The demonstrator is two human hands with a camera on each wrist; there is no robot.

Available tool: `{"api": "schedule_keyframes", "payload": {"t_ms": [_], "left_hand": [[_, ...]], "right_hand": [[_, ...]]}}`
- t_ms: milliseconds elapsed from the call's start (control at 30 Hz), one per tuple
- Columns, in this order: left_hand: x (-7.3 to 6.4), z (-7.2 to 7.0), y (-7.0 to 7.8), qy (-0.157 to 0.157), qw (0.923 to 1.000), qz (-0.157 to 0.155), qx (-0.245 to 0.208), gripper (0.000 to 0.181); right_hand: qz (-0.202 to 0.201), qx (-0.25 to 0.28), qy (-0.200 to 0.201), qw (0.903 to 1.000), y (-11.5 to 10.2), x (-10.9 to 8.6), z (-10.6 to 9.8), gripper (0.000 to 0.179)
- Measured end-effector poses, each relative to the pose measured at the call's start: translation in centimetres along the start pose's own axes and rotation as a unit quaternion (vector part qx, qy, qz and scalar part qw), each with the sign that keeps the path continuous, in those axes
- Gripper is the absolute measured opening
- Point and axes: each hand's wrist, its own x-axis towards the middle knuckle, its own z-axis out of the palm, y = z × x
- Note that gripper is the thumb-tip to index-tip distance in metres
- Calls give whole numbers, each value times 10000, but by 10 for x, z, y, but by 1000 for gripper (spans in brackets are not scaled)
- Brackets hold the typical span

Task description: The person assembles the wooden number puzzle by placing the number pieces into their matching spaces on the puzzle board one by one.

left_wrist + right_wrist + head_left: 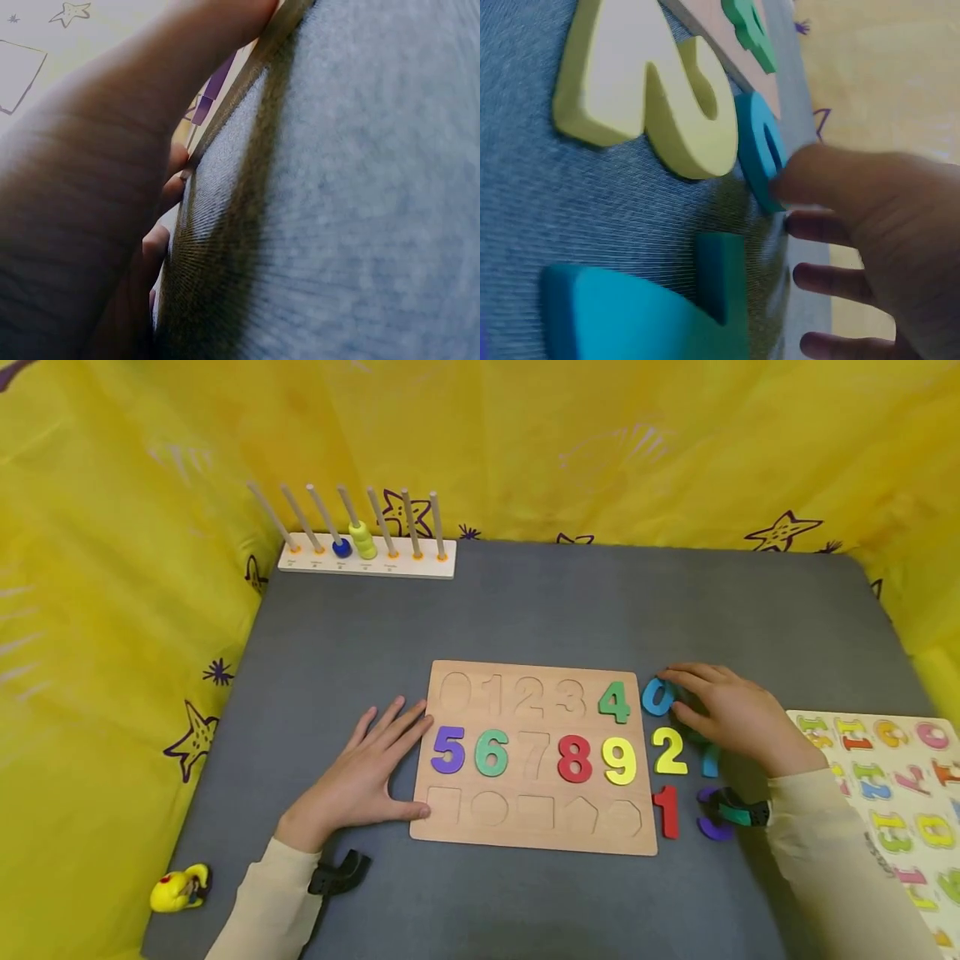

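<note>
A wooden number board (517,681) lies on the grey table with green 4 (615,702), purple 5 (447,750), teal 6 (491,753), red 8 (574,758) and yellow 9 (619,761) at their outlines. My left hand (358,781), fingers spread and fairly straight, touches the board's left edge. At the board's upper right corner, the thumb and index finger of my right hand (723,714) pinch a blue 0 (649,698). Below it lie a yellow 2 (669,750) and a red 1 (667,812). A blue 7 (630,315) sits under the right hand, partly hidden in the head view.
A purple piece (712,829) lies partly behind the right wrist strap. Farther right is a second number board (907,760). A white peg stand (420,568) with beads stands at the back left; a yellow toy (176,892) sits front left. Yellow cloth surrounds the table.
</note>
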Motion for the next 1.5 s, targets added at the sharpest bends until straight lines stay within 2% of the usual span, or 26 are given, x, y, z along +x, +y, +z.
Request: {"api": "schedule_keyframes", "payload": {"t_ms": [167, 267, 500, 667, 733, 867, 967, 1100, 1267, 1367, 1500], "left_hand": [[-4, -1, -1, 87, 10000, 0, 24, 119], [-4, -1, -1, 108, 9999, 3, -25, 119], [1, 0, 1, 62, 10000, 5, -48, 119], [0, 1, -1, 105, 9999, 55, 5, 119], [0, 1, -2, 143, 9998, 85, 50, 118], [-1, 3, -5, 188, 9997, 123, 125, 118], [-1, 4, -5, 199, 9996, 143, 144, 118], [-2, 5, -6, 195, 9994, 165, 248, 117], [-3, 7, -7, 193, 9992, 241, 252, 115], [-3, 8, -8, 220, 9991, 270, 243, 115], [-5, 8, -9, 261, 9989, 280, 265, 114]], "right_hand": [[245, 80, -223, 9994, -5, 6, -1, 66], [320, 20, -221, 9992, -9, 10, -2, 72], [81, -91, -66, 9999, -11, 15, -1, 64], [-203, -217, 338, 9990, -22, 19, -5, 61], [-414, -175, 558, 9974, -34, 23, -8, 60], [-1193, -31, 874, 9890, -70, 40, -14, 58], [-1814, 133, 833, 9798, -105, 59, -14, 54], [-2372, 292, 490, 9698, -151, 89, -4, 49], [-2552, 217, 151, 9665, -189, 123, 18, 49], [-2590, 114, 106, 9657, -201, 137, 29, 50], [-2669, -48, 158, 9636, -210, 146, 38, 49]]}}
